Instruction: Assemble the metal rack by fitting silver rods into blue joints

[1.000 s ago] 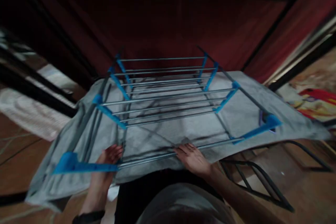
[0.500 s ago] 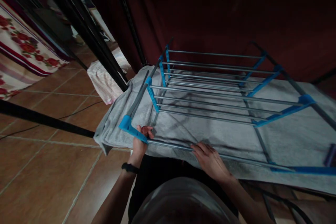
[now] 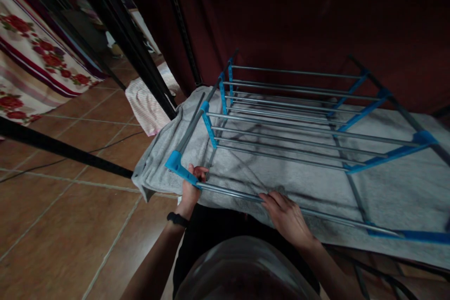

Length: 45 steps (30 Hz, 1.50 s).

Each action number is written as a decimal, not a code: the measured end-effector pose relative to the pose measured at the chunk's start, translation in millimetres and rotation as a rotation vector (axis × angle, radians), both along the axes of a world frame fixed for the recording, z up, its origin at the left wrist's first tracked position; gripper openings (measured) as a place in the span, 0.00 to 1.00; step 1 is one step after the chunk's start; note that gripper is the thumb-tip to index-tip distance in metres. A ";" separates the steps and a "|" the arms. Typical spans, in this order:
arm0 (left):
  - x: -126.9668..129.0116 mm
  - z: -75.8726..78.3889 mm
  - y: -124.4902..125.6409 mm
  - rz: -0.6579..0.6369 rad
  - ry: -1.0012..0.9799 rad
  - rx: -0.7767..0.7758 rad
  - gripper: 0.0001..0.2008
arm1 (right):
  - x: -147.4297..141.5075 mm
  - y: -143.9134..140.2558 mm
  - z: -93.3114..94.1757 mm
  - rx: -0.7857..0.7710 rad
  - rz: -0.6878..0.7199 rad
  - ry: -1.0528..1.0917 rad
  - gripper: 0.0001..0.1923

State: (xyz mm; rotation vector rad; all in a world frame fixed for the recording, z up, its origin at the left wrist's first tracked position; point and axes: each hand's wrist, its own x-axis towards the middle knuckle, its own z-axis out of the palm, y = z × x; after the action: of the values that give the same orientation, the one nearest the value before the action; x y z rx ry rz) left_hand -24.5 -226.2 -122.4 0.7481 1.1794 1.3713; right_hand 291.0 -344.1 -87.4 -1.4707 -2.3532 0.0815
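The left hand (image 3: 191,187) is curled around the near rail of a drying rack (image 3: 291,117), right beside its blue corner piece (image 3: 176,165). The right hand (image 3: 286,215) rests further right on the same rail, fingers bent over it and onto the grey towel (image 3: 386,187) that lies spread beneath the rack's bars. The towel's left edge hangs down over the tiled floor (image 3: 70,225). A striped cloth (image 3: 146,103) lies on the floor at far left, beside black poles (image 3: 119,33).

2 hands (image 3: 286,215) – 1 drying rack (image 3: 298,126) – 1 grey towel (image 3: 404,187)
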 end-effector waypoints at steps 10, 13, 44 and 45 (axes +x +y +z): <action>0.5 -1.4 0.9 0.004 -0.003 0.018 0.32 | -2.4 0.7 -1.6 0.022 -0.005 -0.020 0.15; 0.1 -3.4 1.5 -0.004 -0.015 0.013 0.33 | -2.1 0.9 -0.7 0.027 0.011 -0.026 0.15; 2.2 -1.3 -0.3 0.020 -0.027 0.007 0.30 | -2.6 5.2 1.5 -0.009 0.054 -0.037 0.14; 2.3 -0.9 -0.2 0.027 -0.034 0.009 0.29 | -2.6 5.5 2.0 -0.018 0.053 -0.032 0.14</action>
State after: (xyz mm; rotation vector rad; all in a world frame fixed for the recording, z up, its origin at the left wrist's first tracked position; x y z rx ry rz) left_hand -22.3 -226.4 -123.3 0.7149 1.1607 1.4075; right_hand 288.4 -338.5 -85.4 -1.4279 -2.4236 0.0938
